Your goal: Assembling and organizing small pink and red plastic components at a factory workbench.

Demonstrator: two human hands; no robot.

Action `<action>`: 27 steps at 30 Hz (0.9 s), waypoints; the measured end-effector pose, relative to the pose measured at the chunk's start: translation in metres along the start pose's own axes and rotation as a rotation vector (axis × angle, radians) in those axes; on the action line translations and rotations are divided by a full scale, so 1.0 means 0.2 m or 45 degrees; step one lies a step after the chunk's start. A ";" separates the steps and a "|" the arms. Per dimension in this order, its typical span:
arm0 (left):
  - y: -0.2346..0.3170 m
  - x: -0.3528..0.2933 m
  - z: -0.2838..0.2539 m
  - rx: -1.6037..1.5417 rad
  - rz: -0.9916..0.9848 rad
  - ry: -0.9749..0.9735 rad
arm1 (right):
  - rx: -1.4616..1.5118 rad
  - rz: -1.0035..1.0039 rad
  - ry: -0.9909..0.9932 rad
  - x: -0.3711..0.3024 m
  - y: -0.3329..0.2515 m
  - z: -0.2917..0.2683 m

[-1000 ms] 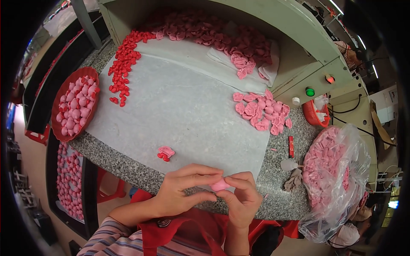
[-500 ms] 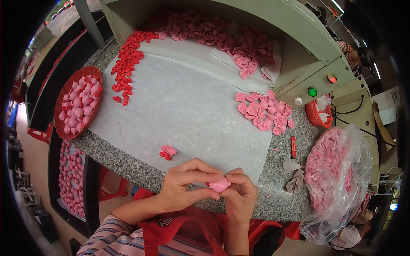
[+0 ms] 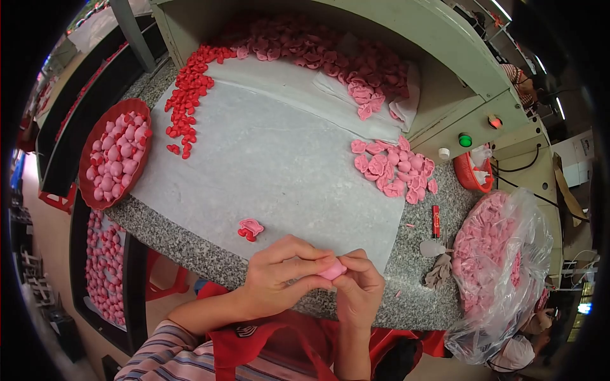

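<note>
Between the fingertips of both hands is a small rounded pink piece point(image 3: 333, 270), just over the near edge of the worktop. My left hand point(image 3: 274, 274) pinches it from the left with thumb and fingers. From the other side my right hand point(image 3: 359, 284) grips it, its thumb and forefinger bent close around the tip. Fingers cover much of the piece. Beyond my left hand, a curled pink shell point(image 3: 253, 225) lies with a red lobed piece point(image 3: 246, 235) against it on the white sheet point(image 3: 260, 171).
Small red pieces point(image 3: 182, 105) lie far left; pink shells point(image 3: 394, 166) are heaped right and inside the hood point(image 3: 438, 38). A red bowl point(image 3: 89, 136) of pink-and-red balls stands left. At right are a red tube point(image 3: 435, 221), red basket point(image 3: 468, 174) and clear bag point(image 3: 540, 219) of pink pieces.
The pink piece has turned in my fingers; the seam and red bit that showed before are out of sight. My fingertips have closed in around it slightly.
</note>
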State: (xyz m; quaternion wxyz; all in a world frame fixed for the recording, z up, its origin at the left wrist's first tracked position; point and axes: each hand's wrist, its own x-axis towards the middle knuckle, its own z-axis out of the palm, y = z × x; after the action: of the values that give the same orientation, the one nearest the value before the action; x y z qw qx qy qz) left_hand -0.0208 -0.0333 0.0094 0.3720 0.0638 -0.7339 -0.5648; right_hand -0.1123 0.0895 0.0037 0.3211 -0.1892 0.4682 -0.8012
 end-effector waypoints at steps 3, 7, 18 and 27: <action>0.03 0.04 -0.03 0.302 0.100 -0.095 | -0.208 0.020 -0.021 0.01 -0.03 -0.04; 0.07 0.08 -0.04 0.475 0.060 -0.200 | -0.399 0.020 0.006 0.03 -0.07 -0.01; 0.03 0.05 -0.02 0.421 -0.065 -0.194 | -0.930 -0.170 0.063 0.03 -0.10 0.06; -0.07 0.02 -0.02 -1.244 -1.127 -0.072 | -1.061 -0.477 0.191 0.03 -0.13 0.13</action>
State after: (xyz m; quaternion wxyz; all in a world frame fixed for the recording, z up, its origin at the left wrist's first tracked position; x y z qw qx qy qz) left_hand -0.0259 -0.0428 -0.0004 0.0715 0.1684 -0.3070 -0.9340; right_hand -0.1088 0.0785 0.0385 0.0329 -0.3250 0.7299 -0.6004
